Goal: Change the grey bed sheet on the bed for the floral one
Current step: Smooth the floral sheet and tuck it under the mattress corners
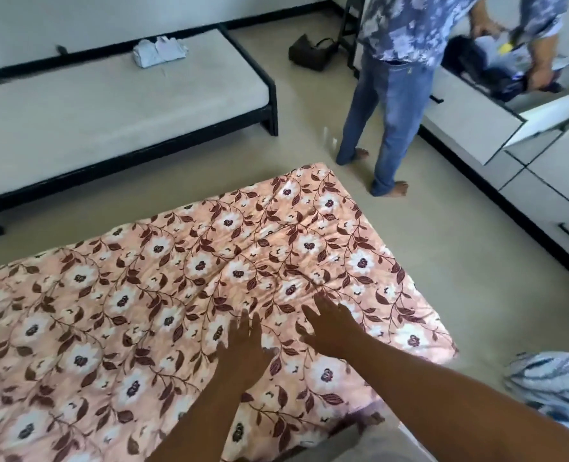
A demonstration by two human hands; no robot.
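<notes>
The floral sheet [176,295], peach with white flowers and brown leaves, lies spread over the low bed and covers it to its far corner. My left hand [243,348] rests flat on the sheet with its fingers straight. My right hand [333,328] lies flat beside it, fingers spread, near some wrinkles in the cloth. A striped grey-white bundle of cloth [553,385] lies on the floor at the right; I cannot tell whether it is the grey sheet.
A person in jeans [386,105] stands beyond the bed's far corner, reaching into an open drawer [496,121] of a white cabinet. A long white daybed [110,105] with folded cloth stands at the back left. A dark bag [311,53] sits on the floor.
</notes>
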